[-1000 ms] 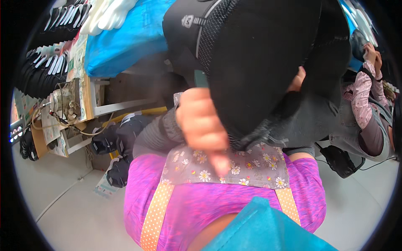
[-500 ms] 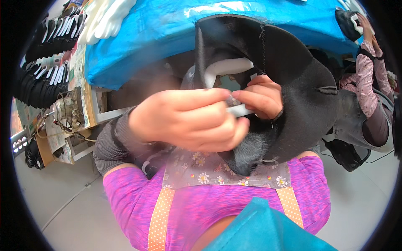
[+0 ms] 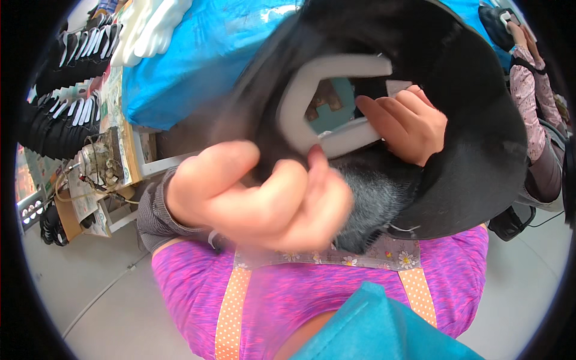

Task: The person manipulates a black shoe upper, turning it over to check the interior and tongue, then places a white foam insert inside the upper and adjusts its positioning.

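A large, floppy black leather-like piece [image 3: 474,162] fills the space over my lap, its wide rim curving up and to the right. Within its opening is a white C-shaped padded band [image 3: 294,108]. Dark grey fur [image 3: 381,201] shows at the near edge. My right hand [image 3: 411,126] reaches inside the black piece, its fingers bent over the lower end of the band. On the left, my left hand [image 3: 264,201] is blurred, its fingers curled in beside the band's near side. Anything small between those fingers is too smeared to see.
A blue-covered table [image 3: 186,66] stands ahead, with white curved forms [image 3: 153,30] at its left. Racks of black pieces with white tips [image 3: 72,114] and a small machine with wiring [image 3: 99,159] are at far left. A co-worker's sleeve [image 3: 528,102] shows at right.
My left hand has drawn back toward me and left, away from my right hand. The black piece has tilted up and spread, showing more of the white band; my right hand has shifted right.
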A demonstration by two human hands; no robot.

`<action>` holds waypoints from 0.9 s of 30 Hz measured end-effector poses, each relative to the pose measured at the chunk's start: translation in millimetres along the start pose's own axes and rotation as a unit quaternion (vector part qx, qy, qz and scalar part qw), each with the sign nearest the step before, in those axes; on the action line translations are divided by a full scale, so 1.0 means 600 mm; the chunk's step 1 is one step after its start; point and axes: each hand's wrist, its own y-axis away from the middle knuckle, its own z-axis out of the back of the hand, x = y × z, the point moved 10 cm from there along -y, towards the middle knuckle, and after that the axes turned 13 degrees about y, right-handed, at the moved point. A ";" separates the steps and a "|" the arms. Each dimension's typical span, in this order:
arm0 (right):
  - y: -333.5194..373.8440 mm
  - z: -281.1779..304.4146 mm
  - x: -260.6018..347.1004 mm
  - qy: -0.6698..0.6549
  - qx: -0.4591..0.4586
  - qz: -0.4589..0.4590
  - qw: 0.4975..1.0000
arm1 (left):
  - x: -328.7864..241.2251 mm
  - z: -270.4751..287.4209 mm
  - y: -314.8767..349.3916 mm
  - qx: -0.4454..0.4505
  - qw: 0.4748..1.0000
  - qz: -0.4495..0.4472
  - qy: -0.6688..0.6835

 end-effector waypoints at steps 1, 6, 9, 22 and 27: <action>-0.001 0.006 -0.005 0.007 -0.031 -0.013 0.999 | -0.001 -0.004 0.000 -0.001 1.000 0.003 0.000; 0.037 -0.068 -0.036 -0.032 -0.001 -0.007 0.999 | 0.049 -0.105 0.031 0.087 0.989 0.100 0.062; 0.042 -0.149 -0.036 -0.052 0.045 -0.004 0.998 | 0.087 -0.170 0.087 0.092 0.976 0.168 0.102; 0.038 -0.295 -0.070 -0.035 0.001 -0.044 0.998 | 0.124 -0.296 0.189 0.042 0.961 0.273 -0.002; 0.017 -0.275 -0.087 -0.036 -0.005 -0.093 0.995 | 0.148 -0.318 0.225 0.007 0.951 0.291 0.100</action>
